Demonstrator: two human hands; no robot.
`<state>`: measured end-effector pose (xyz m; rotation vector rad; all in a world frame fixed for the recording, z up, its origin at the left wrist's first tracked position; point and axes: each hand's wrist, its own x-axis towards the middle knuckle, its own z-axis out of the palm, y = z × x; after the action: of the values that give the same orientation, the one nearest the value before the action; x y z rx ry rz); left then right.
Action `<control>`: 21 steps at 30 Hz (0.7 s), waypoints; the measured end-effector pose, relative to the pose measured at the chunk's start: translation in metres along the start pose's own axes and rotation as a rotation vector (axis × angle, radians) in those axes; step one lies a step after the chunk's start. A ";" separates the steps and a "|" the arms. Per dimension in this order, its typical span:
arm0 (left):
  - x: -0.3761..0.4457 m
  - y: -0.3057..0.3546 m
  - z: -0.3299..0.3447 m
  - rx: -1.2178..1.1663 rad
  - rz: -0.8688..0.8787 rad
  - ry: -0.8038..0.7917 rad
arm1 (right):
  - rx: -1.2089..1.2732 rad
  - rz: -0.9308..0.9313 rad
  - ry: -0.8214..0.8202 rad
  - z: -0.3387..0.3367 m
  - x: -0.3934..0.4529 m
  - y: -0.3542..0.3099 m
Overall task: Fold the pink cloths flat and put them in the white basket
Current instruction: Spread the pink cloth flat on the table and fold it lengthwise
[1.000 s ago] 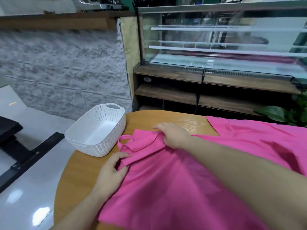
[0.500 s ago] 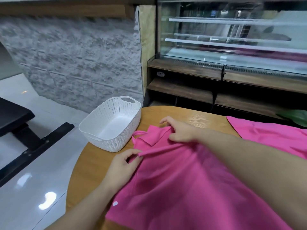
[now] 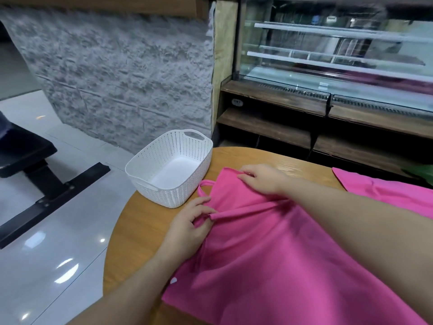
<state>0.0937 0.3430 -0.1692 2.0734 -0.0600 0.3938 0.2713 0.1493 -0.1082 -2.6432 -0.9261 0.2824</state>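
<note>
Pink cloth [image 3: 269, 254]: spread across the near half of a round wooden table [image 3: 131, 231], its far-left corner bunched into a raised fold, a small hanging loop [image 3: 205, 184] poking out toward the basket.
Second cloth [image 3: 386, 191]: lies at the table's right side, not yet folded, partly hidden behind the right forearm.
White basket [image 3: 150, 170]: stands on the table's far-left edge, just beside the cloth's corner, with nothing inside.
Left hand [image 3: 187, 226]: thumb and fingers pinch the rolled edge of the fold at the cloth's left border.
Right hand [image 3: 262, 179]: fingers curled on the far hem of the same cloth, holding it down near the corner.
Step in hand: by all appearances the first fold of the first cloth, the corner being squared up; nothing has gone into the basket.
Next move: likely calls for both hands to carry the gripped edge over the body of the cloth and smooth it flat, keeping the hems aligned and the loop tucked in, before any further halving.
Backdrop: glass display case [image 3: 339, 55] and grey stone-textured wall [image 3: 121, 73] beyond the table.
</note>
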 end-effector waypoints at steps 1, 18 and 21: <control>-0.001 -0.001 0.001 -0.003 -0.001 -0.001 | -0.010 0.008 -0.013 0.000 -0.001 0.001; 0.006 0.001 -0.001 -0.195 -0.277 0.066 | -0.276 0.170 0.143 0.031 0.022 -0.018; 0.018 -0.003 -0.001 -0.103 -0.353 0.116 | -0.202 0.179 0.148 0.034 0.026 -0.016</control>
<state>0.1113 0.3479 -0.1661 1.9078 0.3436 0.2854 0.2721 0.1857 -0.1357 -2.8917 -0.7047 0.0334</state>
